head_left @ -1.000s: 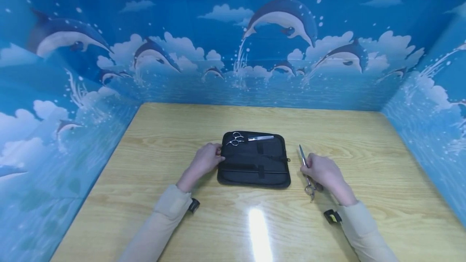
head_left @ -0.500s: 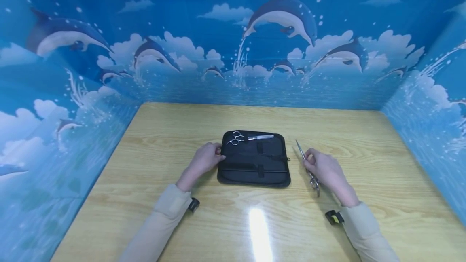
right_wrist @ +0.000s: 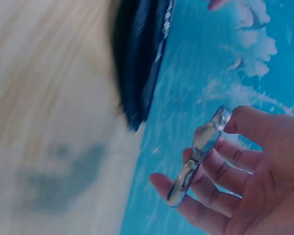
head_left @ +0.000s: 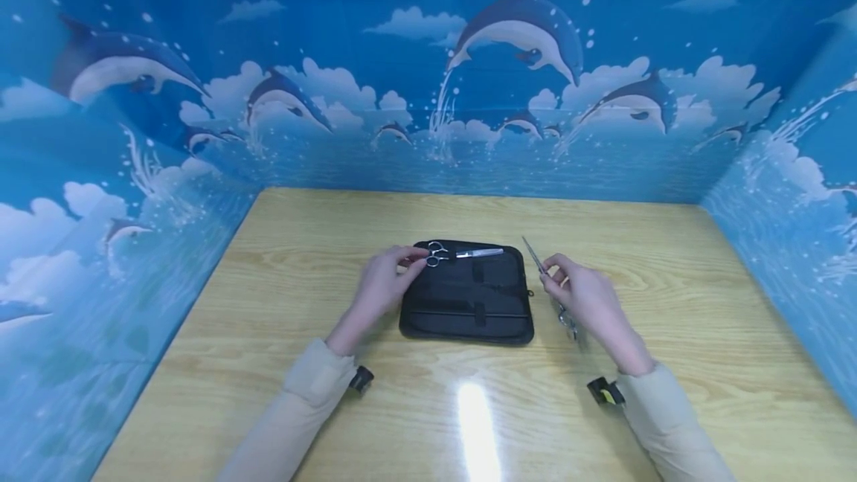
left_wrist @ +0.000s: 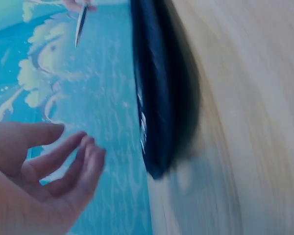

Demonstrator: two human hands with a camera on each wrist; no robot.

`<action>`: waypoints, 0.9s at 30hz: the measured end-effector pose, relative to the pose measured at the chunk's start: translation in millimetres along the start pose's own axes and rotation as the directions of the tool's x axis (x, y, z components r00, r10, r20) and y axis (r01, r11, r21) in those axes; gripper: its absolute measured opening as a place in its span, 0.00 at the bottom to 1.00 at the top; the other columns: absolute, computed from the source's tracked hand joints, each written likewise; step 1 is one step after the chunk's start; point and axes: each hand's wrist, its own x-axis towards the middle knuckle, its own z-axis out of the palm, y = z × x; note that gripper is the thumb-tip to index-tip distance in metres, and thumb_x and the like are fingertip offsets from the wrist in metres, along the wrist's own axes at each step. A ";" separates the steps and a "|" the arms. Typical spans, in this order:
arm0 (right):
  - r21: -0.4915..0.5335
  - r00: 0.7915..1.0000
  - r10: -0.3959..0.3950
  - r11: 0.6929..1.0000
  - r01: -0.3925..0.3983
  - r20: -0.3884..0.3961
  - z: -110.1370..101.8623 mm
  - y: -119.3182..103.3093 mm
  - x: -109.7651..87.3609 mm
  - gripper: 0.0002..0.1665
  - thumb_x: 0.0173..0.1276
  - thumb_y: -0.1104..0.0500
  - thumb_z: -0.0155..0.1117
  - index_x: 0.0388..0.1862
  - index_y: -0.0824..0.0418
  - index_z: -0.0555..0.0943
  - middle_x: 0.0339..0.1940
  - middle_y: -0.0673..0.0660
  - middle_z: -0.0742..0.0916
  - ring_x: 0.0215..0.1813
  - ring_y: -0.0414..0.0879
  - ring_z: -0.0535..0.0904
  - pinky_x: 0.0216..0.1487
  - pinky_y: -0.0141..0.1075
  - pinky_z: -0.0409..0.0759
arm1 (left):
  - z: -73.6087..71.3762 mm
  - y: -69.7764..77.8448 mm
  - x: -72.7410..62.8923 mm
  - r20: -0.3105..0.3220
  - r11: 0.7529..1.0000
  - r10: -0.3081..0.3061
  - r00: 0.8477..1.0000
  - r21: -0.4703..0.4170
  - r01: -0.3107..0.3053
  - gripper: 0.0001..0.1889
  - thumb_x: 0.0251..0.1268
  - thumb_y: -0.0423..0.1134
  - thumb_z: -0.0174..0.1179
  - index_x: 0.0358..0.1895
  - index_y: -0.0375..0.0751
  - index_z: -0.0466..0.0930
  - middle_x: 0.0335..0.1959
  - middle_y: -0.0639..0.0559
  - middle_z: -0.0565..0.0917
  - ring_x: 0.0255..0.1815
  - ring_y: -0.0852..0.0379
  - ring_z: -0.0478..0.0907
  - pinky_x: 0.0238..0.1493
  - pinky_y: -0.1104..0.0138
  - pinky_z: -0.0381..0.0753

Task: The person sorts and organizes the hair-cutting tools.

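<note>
A black scissors case (head_left: 445, 292) lies open on the table, with silver scissors (head_left: 479, 253) under a strap along its far side. My left hand (head_left: 387, 280) hovers at the case's left edge, near those scissors' finger rings. In the left wrist view its thumb and fingers are apart, with nothing between them. Right of the case, my right hand (head_left: 591, 297) pinches a second pair of scissors (head_left: 533, 254), blades pointing away and to the left. The finger rings (right_wrist: 201, 147) hang below the palm in the right wrist view, raised off the table.
A wood-grain table (head_left: 321, 236) surrounds the case. Blue dolphin-print sheets (head_left: 415, 162) stand along its back and sides. A zipper pull (head_left: 531, 293) sticks out at the case's right edge. Light glares on the tabletop in front.
My right hand has lifted the second scissors and carried them left and farther back, towards the case. My left hand has left the case's edge and moved up towards the strapped scissors' rings.
</note>
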 end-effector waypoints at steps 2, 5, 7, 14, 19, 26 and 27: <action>-0.002 0.999 -0.048 0.999 0.048 -0.014 1.3 -10.9 1.6 0.08 0.74 0.60 0.62 0.48 0.61 0.82 0.27 0.50 0.86 0.24 0.40 0.78 0.24 0.35 0.70 | 2.8 6.4 -1.2 0.047 0.993 0.011 0.999 -0.122 -0.006 0.13 0.76 0.39 0.59 0.57 0.42 0.85 0.49 0.43 0.87 0.47 0.47 0.86 0.46 0.60 0.86; 0.005 0.993 -0.112 0.994 0.112 -0.033 4.3 -27.5 2.5 0.08 0.73 0.61 0.64 0.48 0.61 0.82 0.26 0.48 0.85 0.23 0.39 0.74 0.23 0.34 0.68 | 9.8 15.0 -2.0 0.141 0.944 0.024 0.990 -0.330 0.025 0.15 0.79 0.39 0.55 0.58 0.35 0.83 0.49 0.37 0.87 0.48 0.44 0.86 0.45 0.64 0.86; 0.009 0.988 -0.150 0.989 0.150 -0.043 7.1 -38.2 2.6 0.08 0.72 0.61 0.65 0.48 0.60 0.83 0.25 0.48 0.83 0.22 0.38 0.71 0.23 0.33 0.67 | 14.9 20.4 -2.5 0.208 0.890 0.018 0.978 -0.449 0.079 0.19 0.80 0.41 0.53 0.61 0.30 0.80 0.51 0.34 0.86 0.50 0.43 0.86 0.48 0.65 0.86; -0.028 0.936 -0.343 0.939 0.342 -0.079 22.8 -63.2 1.2 0.10 0.68 0.61 0.70 0.47 0.57 0.83 0.25 0.48 0.81 0.27 0.42 0.74 0.25 0.34 0.72 | 25.7 32.9 -6.9 0.339 0.712 -0.027 0.941 -0.654 0.256 0.25 0.84 0.48 0.45 0.66 0.28 0.74 0.56 0.33 0.83 0.54 0.46 0.85 0.53 0.64 0.84; -0.062 0.894 -0.438 0.899 0.434 -0.097 31.4 -65.6 -1.2 0.12 0.65 0.61 0.73 0.47 0.56 0.84 0.29 0.50 0.82 0.33 0.44 0.75 0.31 0.35 0.75 | 27.1 33.8 -9.9 0.345 0.676 -0.050 0.937 -0.679 0.286 0.23 0.84 0.44 0.46 0.63 0.27 0.77 0.52 0.31 0.85 0.52 0.45 0.86 0.51 0.64 0.85; -0.061 0.892 -0.442 0.897 0.438 -0.099 34.3 -66.3 -1.8 0.11 0.66 0.61 0.73 0.47 0.56 0.85 0.29 0.49 0.80 0.32 0.43 0.70 0.31 0.34 0.72 | 25.8 29.4 -12.5 0.374 0.606 -0.054 0.926 -0.725 0.328 0.23 0.84 0.44 0.46 0.62 0.26 0.77 0.56 0.31 0.83 0.55 0.45 0.85 0.54 0.63 0.83; -0.061 0.891 -0.443 0.896 0.439 -0.101 34.3 -66.4 -1.5 0.11 0.66 0.61 0.73 0.46 0.56 0.85 0.29 0.49 0.80 0.32 0.43 0.69 0.31 0.34 0.71 | 25.7 29.0 -12.5 0.379 0.597 -0.056 0.924 -0.729 0.335 0.24 0.84 0.45 0.46 0.63 0.26 0.77 0.57 0.32 0.83 0.55 0.46 0.85 0.55 0.63 0.83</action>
